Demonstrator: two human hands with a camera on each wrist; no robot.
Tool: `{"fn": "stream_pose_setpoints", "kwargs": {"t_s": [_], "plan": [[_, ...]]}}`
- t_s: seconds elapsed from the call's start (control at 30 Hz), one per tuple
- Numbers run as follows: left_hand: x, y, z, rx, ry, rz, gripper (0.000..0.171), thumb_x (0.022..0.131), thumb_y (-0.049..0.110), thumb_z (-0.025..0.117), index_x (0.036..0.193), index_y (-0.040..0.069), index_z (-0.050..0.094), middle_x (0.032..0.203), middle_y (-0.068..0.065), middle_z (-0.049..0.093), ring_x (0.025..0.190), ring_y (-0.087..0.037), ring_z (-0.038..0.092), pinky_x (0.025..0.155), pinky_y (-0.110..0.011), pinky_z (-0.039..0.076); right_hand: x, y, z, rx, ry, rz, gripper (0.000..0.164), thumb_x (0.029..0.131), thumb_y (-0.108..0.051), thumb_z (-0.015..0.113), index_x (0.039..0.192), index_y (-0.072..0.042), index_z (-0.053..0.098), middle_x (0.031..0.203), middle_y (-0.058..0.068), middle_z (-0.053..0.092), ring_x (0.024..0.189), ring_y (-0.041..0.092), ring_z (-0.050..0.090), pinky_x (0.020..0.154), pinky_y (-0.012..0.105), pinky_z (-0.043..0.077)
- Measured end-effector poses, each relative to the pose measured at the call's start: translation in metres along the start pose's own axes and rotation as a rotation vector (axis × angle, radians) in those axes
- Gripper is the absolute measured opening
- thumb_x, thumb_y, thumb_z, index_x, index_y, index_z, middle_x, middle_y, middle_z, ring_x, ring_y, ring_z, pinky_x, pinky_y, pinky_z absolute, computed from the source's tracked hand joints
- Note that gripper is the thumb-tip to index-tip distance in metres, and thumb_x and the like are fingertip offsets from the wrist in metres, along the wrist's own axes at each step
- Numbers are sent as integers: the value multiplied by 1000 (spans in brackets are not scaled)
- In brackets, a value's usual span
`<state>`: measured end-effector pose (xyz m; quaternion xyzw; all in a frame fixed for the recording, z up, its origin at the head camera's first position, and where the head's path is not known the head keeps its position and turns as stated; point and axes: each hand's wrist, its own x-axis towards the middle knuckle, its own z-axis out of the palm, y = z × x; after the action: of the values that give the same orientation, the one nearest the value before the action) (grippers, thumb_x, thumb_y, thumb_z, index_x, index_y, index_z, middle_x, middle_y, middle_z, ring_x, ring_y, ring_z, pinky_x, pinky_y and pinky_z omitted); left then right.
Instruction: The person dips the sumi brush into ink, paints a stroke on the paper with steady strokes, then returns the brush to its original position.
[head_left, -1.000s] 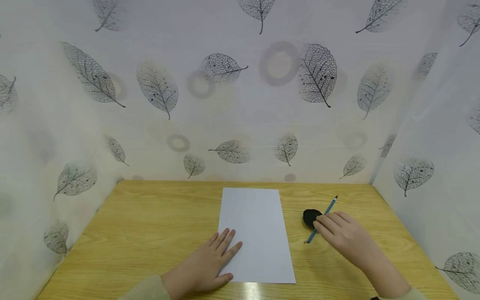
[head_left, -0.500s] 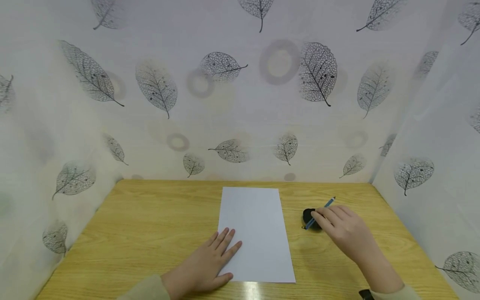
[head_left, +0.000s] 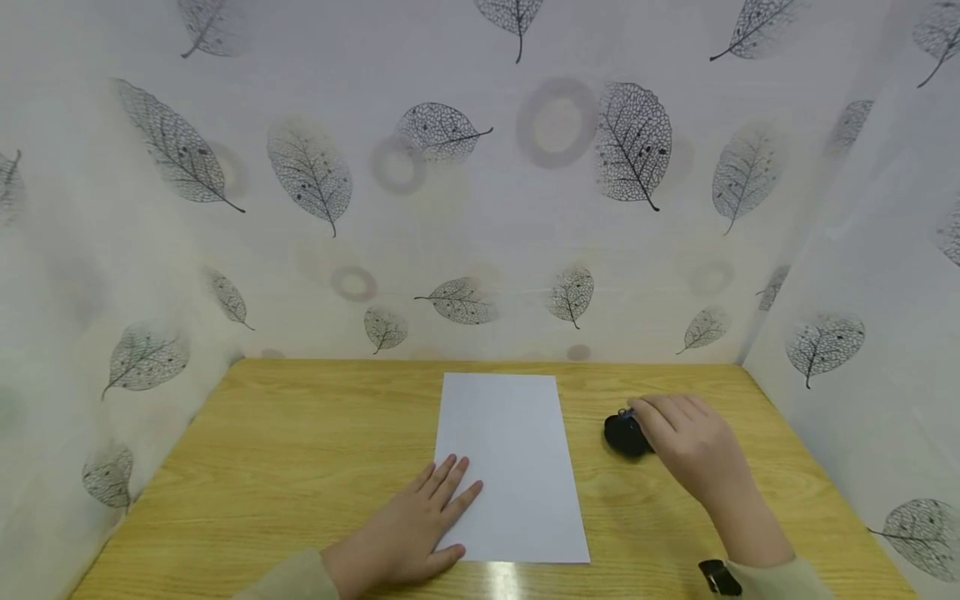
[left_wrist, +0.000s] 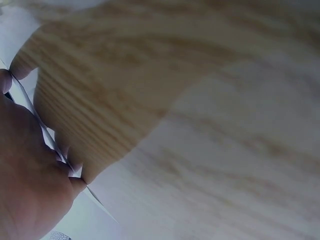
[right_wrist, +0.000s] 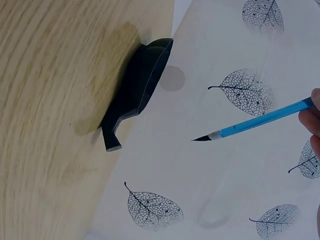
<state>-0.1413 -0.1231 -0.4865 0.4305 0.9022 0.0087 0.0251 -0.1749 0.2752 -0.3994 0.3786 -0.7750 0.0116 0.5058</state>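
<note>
A white sheet of paper (head_left: 510,458) lies on the wooden table. My left hand (head_left: 412,521) rests with fingers spread and straight on the paper's lower left part; in the left wrist view the hand (left_wrist: 35,175) lies at the paper's edge. At the right, my right hand (head_left: 693,450) pinches a blue writing brush (right_wrist: 270,118) with a dark pointed tip. Only the brush's loop end (head_left: 626,412) shows past the fingers in the head view. Close below is a black dish (head_left: 624,437), whose short handle (right_wrist: 111,140) shows in the right wrist view.
A pale cloth printed with leaves (head_left: 457,208) hangs behind the wooden table (head_left: 315,442) and along both sides. A black band (head_left: 720,577) shows by the right sleeve (head_left: 780,579).
The right hand has moved the brush up and tilted it: its loop end has swung from in front of the dish to the dish's far rim. The left hand stays on the paper.
</note>
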Motion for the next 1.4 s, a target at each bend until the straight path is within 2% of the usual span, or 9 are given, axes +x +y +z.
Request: {"fn": "stream_pose_setpoints", "kwargs": {"t_s": [0.2,0.53,0.7,0.83,0.9,1.0,1.1,1.17,1.4], "plan": [[1,0,1,35,14,2,77,110,65,26,169,15,28,175,-22,24,162,-40,29,127,-54,36,-3,3,5,37,15,101,42,114,-22,50,96,7,73,85,18,76,68,34,71,60,45,59],[2,4,-8,53,-64,-32,77,110,63,33,170,17,25,177,-19,19,164,-36,23,131,-50,31,-8,2,1,26,18,344,56,114,-41,47,101,7,71,88,19,77,73,35,72,65,44,57],[2,0,0,23,-13,-15,77,110,64,29,170,16,26,176,-22,22,163,-39,26,129,-52,34,-12,4,-1,46,30,448,63,113,-48,46,101,6,75,87,17,77,72,34,72,64,43,55],[2,1,0,32,-15,-15,76,111,63,28,170,16,25,176,-22,20,164,-38,24,129,-53,34,-18,6,1,93,63,515,63,111,-50,50,98,7,74,85,19,77,71,35,71,64,39,54],[2,2,-3,39,-33,-22,76,110,63,30,170,16,25,177,-21,19,164,-37,23,129,-52,33,-22,7,1,107,66,557,48,109,-37,61,99,8,73,86,19,77,72,35,71,67,31,54],[2,2,-4,34,-36,-18,76,111,62,30,170,16,25,177,-22,19,164,-38,23,129,-53,33,-27,7,0,144,79,645,18,97,-9,76,101,8,72,86,20,77,76,13,71,75,12,49],[1,2,-3,-8,-17,-9,76,111,62,29,170,15,25,176,-23,19,164,-40,23,129,-54,32,-30,6,-2,185,74,741,27,79,15,81,103,8,72,87,21,77,87,-20,57,82,2,41],[0,1,0,-23,2,-3,76,111,62,27,171,15,23,176,-23,20,163,-41,24,130,-54,31,-33,7,-1,210,64,792,25,80,15,80,103,8,72,87,23,76,94,-33,45,82,-1,39],[0,-2,11,43,58,11,76,111,64,22,170,16,26,175,-23,23,162,-40,28,127,-55,36,-43,8,0,248,45,886,22,82,15,80,102,8,71,87,24,75,87,-36,47,81,-2,40]]}}
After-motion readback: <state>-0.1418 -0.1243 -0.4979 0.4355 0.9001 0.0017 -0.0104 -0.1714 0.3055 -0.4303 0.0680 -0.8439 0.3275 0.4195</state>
